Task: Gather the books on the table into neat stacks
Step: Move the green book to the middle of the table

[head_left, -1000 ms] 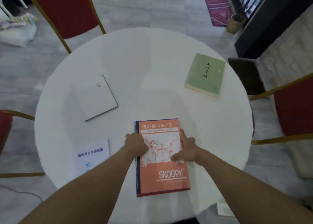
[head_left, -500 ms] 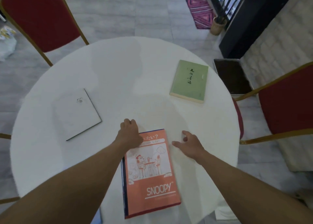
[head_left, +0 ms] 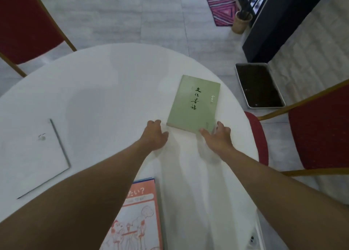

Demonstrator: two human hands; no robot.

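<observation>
While both arms reach across the round white table (head_left: 113,83):
Green book (head_left: 194,104): flat, near the table's far right edge
Right hand (head_left: 219,136): fingers spread, thumb on the green book's near right corner
Left hand (head_left: 154,134): loosely curled, empty, just left of the green book
Orange Snoopy book (head_left: 139,217): nearer than the green book, under the left forearm
White book (head_left: 34,155): well left of the green book

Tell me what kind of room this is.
Probably a banquet or function room: a round white-clothed table, red padded chairs with gold frames, pale tiled floor.
</observation>
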